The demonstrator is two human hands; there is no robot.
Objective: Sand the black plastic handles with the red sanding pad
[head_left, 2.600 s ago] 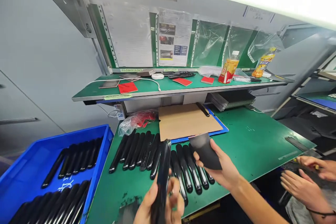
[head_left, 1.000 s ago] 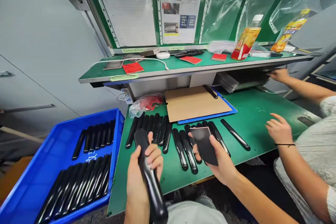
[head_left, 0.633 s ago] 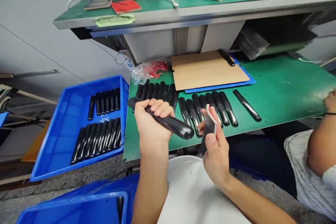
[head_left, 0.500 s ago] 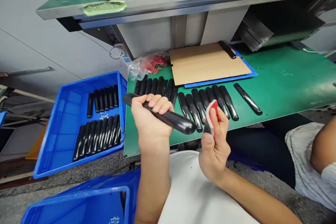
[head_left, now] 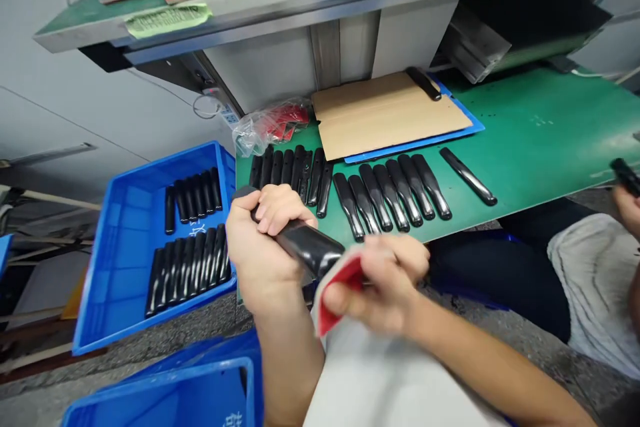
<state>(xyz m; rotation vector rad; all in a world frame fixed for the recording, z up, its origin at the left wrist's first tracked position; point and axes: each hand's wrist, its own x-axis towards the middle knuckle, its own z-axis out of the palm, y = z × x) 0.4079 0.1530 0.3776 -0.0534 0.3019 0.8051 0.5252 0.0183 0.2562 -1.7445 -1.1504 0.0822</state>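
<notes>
A glossy black handle [head_left: 310,247] is held tilted above the person's lap, in front of the table [head_left: 525,140], its lower end hidden behind a curved red-backed pad [head_left: 353,271]. The left hand [head_left: 267,247] has a closed grip, fingers wrapped round the handle's middle. The right hand [head_left: 390,280], slightly blurred, has its grip closed on the pad, thumb against the red side; how firmly the pad meets the handle I cannot tell. Just beyond, a row of black handles [head_left: 390,197] lies on the table, with a single handle [head_left: 470,177] apart to its right. Farther back is a cardboard sheet [head_left: 390,117], with a clear bag [head_left: 255,133] to its left. Left of the table, a blue bin [head_left: 120,227] holds two more rows. At far right, a co-worker's hand [head_left: 627,210] holds a dark piece [head_left: 625,177].
</notes>
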